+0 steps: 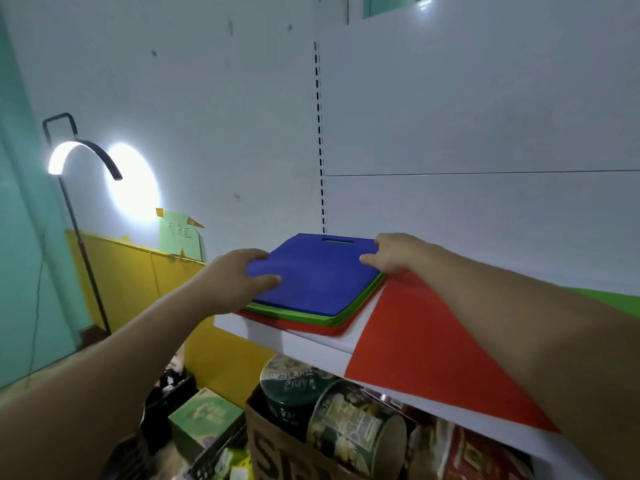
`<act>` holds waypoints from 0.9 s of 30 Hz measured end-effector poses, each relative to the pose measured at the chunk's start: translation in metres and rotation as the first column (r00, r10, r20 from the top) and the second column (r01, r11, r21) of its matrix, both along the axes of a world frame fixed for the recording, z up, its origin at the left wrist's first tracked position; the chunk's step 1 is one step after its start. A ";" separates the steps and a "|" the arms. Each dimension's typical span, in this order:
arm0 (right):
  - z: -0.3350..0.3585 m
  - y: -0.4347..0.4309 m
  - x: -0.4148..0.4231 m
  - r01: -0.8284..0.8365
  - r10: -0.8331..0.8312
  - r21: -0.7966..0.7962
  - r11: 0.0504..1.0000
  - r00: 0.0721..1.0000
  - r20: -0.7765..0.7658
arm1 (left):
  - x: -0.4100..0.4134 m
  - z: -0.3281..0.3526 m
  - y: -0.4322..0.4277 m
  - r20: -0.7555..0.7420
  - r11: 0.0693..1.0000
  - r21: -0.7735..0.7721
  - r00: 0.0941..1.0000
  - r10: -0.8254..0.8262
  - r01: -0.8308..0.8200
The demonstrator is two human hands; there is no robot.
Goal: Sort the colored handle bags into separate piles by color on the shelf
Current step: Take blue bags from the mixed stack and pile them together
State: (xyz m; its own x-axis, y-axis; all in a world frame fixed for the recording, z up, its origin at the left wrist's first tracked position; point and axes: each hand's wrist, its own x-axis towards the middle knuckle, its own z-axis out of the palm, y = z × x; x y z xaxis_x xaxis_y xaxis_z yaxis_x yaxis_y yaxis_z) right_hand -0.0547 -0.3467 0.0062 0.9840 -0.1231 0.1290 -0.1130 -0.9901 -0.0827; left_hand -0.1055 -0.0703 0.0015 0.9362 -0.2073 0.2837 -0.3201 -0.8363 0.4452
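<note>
Blue bag (318, 271), one, atop green-red stack (346, 319), left hand (239, 275) and right hand (398, 252) fingers gripping its edges

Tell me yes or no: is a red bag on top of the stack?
No, a blue bag lies on top, with green bags and a red bag beneath it.

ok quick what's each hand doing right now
Left hand: grips the left edge of the flat blue fabric handle bag on top of the stack.
Right hand: grips the same bag's right edge.
</note>
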 end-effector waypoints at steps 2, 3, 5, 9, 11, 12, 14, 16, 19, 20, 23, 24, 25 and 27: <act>-0.002 0.002 0.010 0.030 -0.030 -0.009 1.000 0.999 -0.012 | 0.023 0.000 0.005 -0.017 0.999 0.036 1.000 -0.025 0.026; -0.002 0.002 0.014 0.047 -0.047 -0.016 0.999 0.999 -0.014 | 0.034 0.000 0.008 -0.025 0.998 0.051 0.999 -0.041 0.042; -0.003 0.005 0.021 0.084 -0.084 -0.023 0.996 0.996 -0.012 | 0.056 0.000 0.014 -0.051 0.995 0.068 0.996 -0.073 0.076; -0.005 0.018 0.024 0.182 -0.182 -0.002 0.983 0.983 -0.013 | 0.095 -0.002 0.025 -0.104 0.977 0.108 0.980 -0.172 0.183; -0.006 0.028 0.022 0.249 -0.249 0.008 0.969 0.969 -0.004 | 0.109 -0.006 0.029 -0.119 0.966 0.100 0.967 -0.227 0.239; -0.007 0.034 0.020 0.285 -0.285 0.018 0.958 0.959 -0.005 | 0.114 -0.007 0.030 -0.123 0.960 0.093 0.960 -0.252 0.264; -0.011 0.045 0.015 0.352 -0.352 0.039 0.935 0.936 -0.014 | 0.121 -0.012 0.031 -0.146 0.944 0.086 0.941 -0.304 0.318; -0.017 0.055 0.011 0.411 -0.411 0.067 0.909 0.912 -0.012 | 0.127 -0.020 0.031 -0.173 0.921 0.108 0.919 -0.354 0.375; -0.025 0.061 0.007 0.469 -0.478 0.161 0.868 0.878 0.021 | 0.128 -0.027 0.029 -0.153 0.895 0.135 0.902 -0.405 0.425; -0.028 0.062 0.005 0.475 -0.493 0.195 0.858 0.868 0.054 | 0.127 -0.028 0.029 -0.140 0.891 0.131 0.898 -0.418 0.435; -0.034 0.065 0.001 0.482 -0.533 0.276 0.831 0.833 0.148 | 0.126 -0.029 0.030 -0.121 0.879 0.159 0.893 -0.434 0.449; -0.036 0.067 0.000 0.479 -0.542 0.307 0.823 0.823 0.169 | 0.127 -0.030 0.030 -0.118 0.875 0.171 0.891 -0.438 0.452; -0.037 0.068 -0.001 0.467 -0.544 0.335 0.818 0.817 0.191 | 0.128 -0.030 0.030 -0.115 0.874 0.173 0.891 -0.440 0.454; -0.039 0.069 -0.003 0.416 -0.520 0.371 0.831 0.817 0.248 | 0.130 -0.031 0.030 -0.111 0.874 0.164 0.889 -0.444 0.457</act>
